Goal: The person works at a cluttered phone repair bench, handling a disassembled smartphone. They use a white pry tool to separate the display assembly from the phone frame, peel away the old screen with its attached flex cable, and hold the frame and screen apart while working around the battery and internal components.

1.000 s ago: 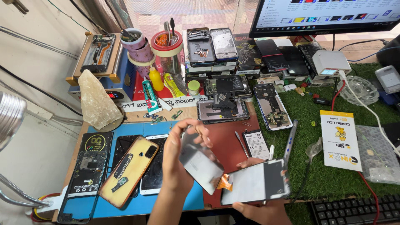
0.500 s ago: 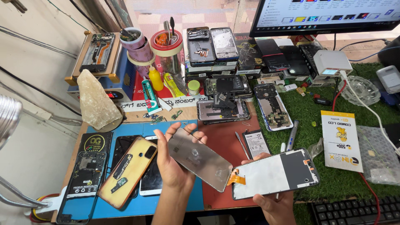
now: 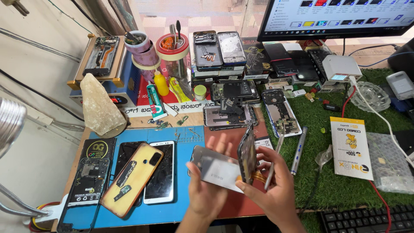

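Low over the worktop's front edge, the left hand [image 3: 207,194] cradles a silvery phone back panel [image 3: 215,168] in a closed grip — the right hand [image 3: 274,190] pinches a dark phone screen [image 3: 247,154] held on edge, its orange flex cable [image 3: 258,176] between them, with metal tweezers [image 3: 272,162] alongside.

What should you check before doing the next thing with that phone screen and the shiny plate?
1. Left hand holds the silver plate firmly: ok.
2. Right hand grips the dark screen panel, stood on edge: ok.
3. Orange flex cable between them not pulled tight: cannot tell.
4. Thin tool tucked in the right fingers, clear of the cable: cannot tell.
5. Red mat below is free for setting down: ok.
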